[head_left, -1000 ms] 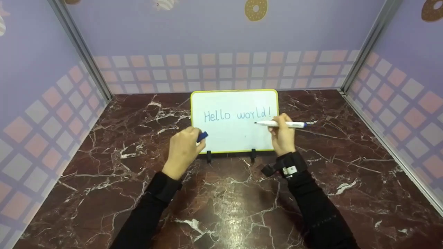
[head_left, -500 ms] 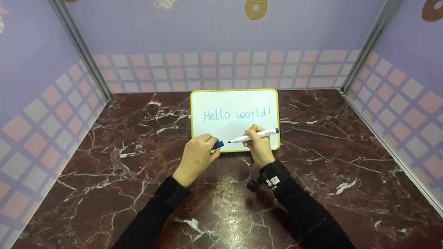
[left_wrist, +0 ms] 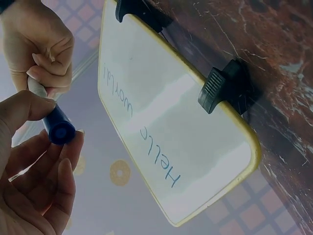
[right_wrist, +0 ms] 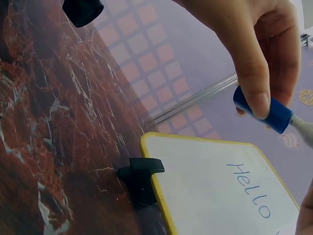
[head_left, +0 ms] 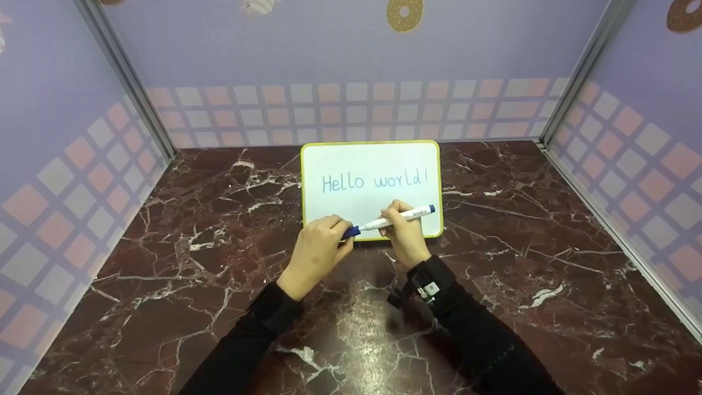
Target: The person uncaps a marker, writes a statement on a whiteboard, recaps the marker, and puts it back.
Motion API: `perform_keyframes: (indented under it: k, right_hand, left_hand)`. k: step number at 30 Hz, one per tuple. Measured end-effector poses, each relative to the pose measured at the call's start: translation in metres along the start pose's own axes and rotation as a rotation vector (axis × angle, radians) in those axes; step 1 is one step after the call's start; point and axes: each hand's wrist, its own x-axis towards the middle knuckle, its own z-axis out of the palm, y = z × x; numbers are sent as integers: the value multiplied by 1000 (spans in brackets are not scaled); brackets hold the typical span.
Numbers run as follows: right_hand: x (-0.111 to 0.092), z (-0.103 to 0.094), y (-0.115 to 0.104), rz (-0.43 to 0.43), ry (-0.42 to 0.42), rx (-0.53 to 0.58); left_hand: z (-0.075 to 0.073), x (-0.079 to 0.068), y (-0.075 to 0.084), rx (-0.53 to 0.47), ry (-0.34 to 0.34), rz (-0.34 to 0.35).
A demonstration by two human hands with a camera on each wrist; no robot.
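Note:
Between thumb and fingers my left hand (head_left: 318,249) pinches a blue marker cap (head_left: 351,232). My right hand (head_left: 406,233) grips a white marker (head_left: 408,215) with a blue end, its tip pointing left. In the right wrist view the tip end of the marker (right_wrist: 304,128) meets the open end of the cap (right_wrist: 279,116); how deep it sits inside cannot be told. Both hands are in front of the lower part of a yellow-framed whiteboard (head_left: 373,159), which bears "Hello world!" in blue handwriting.
Black clip feet (left_wrist: 215,88) hold the whiteboard's lower edge on the dark red marbled table (head_left: 219,307). Purple checked panels (head_left: 351,60) with metal corner posts (head_left: 576,71) enclose the back and sides.
My right hand has moved down and left with the marker, away from the writing. My left hand has come right with the cap, and the marker tip and cap have met.

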Motion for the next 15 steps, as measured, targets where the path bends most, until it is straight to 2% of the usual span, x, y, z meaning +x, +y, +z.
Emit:
perform_keyframes:
  k: [6, 15]
  right_hand:
    - [-2, 4, 1, -7, -42, 26]
    - [-4, 9, -2, -45, -81, 37]
  left_hand:
    - [0, 1, 4, -36, 16, 17]
    - [4, 3, 9, -36, 22, 54]
